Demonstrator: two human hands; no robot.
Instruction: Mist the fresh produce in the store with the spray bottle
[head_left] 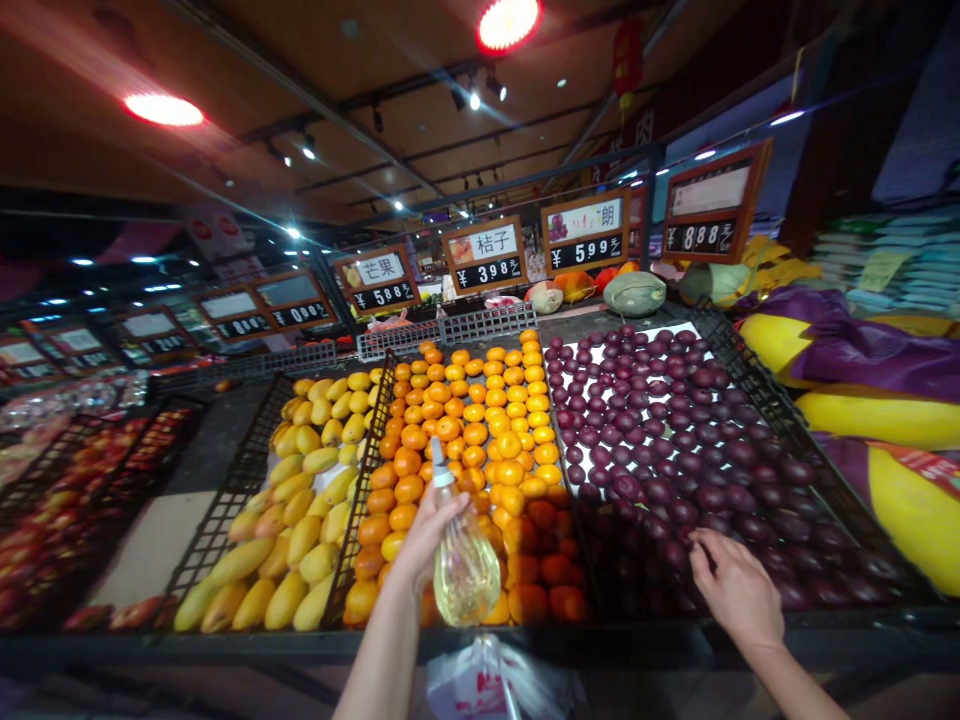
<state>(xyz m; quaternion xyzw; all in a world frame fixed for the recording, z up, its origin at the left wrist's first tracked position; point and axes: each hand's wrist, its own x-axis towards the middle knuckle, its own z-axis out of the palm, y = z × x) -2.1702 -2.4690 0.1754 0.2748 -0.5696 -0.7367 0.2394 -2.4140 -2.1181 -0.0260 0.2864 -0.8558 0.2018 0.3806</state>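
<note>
My left hand (431, 530) grips a clear plastic spray bottle (466, 572) of pale yellow liquid, its nozzle pointing up and away from me. The bottle is held over the front of a heap of orange tangerines (465, 430). My right hand (731, 585) rests with its fingers on dark purple passion fruits (660, 450), holding none of them. Yellow mangoes (300, 520) lie in a crate left of the tangerines.
Black plastic mesh crate walls (364, 510) divide the fruit. Red apples (67, 500) lie at far left. Melons (634, 293) sit behind, under wooden-framed price signs (484, 255). Large yellow-and-purple packages (885, 420) lie at right. A white plastic bag (495, 680) hangs below the stall's front edge.
</note>
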